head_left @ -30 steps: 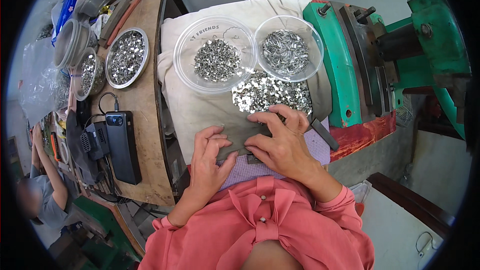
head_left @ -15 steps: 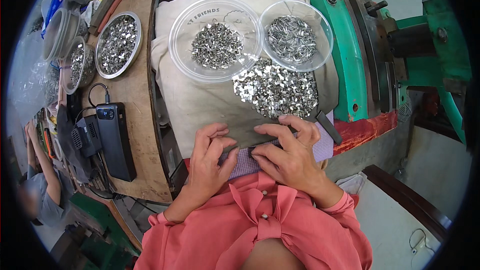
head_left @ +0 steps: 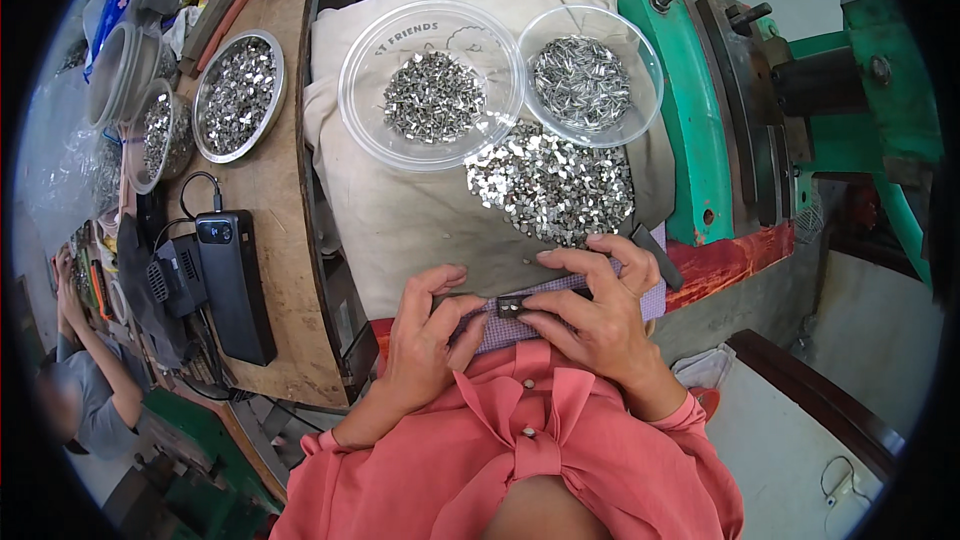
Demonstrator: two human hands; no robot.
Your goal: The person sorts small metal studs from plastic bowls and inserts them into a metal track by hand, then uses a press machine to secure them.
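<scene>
The right hand (head_left: 615,330) clamps the dark block (head_left: 510,307) between its fingers (head_left: 560,308), the left hand's (head_left: 420,345) hold I cannot tell; this positioning seemingly requires steadiness.

Beyond both hands spreads a work surface draped in beige and olive cloth (head_left: 400,210), carrying a heap of small shiny metal pieces (head_left: 555,180) just past the fingertips of the right hand (head_left: 605,320), a dark flat bar (head_left: 655,255) beside that hand, and, farther out, a large clear tub (head_left: 359,105) and a smaller clear tub (head_left: 640,70). Left of the left hand (head_left: 425,335), a wooden bench (head_left: 290,270) bears a black power bank (head_left: 235,285) and, farther off, a round metal dish (head_left: 225,154).
</scene>
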